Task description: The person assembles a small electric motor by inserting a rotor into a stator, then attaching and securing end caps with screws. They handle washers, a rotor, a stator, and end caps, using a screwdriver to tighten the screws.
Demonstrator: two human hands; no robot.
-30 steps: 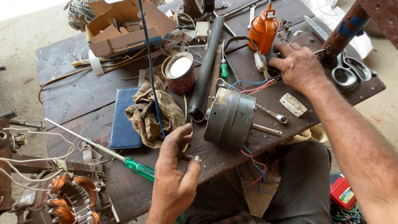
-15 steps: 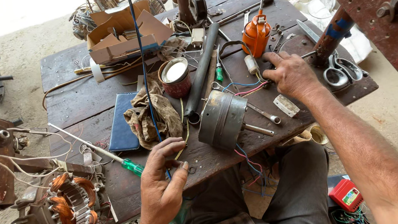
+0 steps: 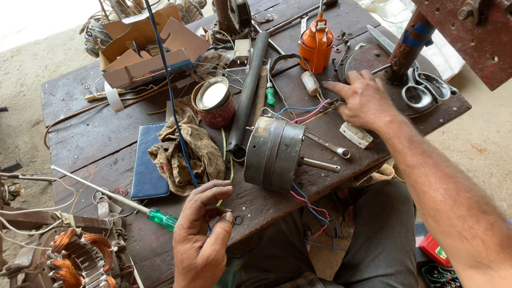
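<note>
My left hand [image 3: 204, 232] hovers at the near edge of the dark wooden worktable [image 3: 85, 129], fingers curled around a thin blue wire [image 3: 169, 96] that runs up and away across the table. A grey cylindrical motor housing [image 3: 273, 153] with a protruding shaft lies on its side just right of that hand. My right hand [image 3: 364, 99] rests palm down beyond the motor, fingers spread and holding nothing. It lies near loose coloured wires [image 3: 304, 113] and an orange oil can [image 3: 315, 44].
A green-handled screwdriver [image 3: 162, 218], a dirty rag [image 3: 182, 153], a blue pad [image 3: 146, 161], a tin can [image 3: 215, 101], a black tube [image 3: 249, 91] and a cardboard box [image 3: 140, 47] crowd the table. Scissors [image 3: 422, 92] lie right. A copper-wound stator [image 3: 77, 276] sits lower left.
My left hand has drawn back slightly from the motor and its fingers have curled onto the blue wire. My right hand has shifted a little left across the table.
</note>
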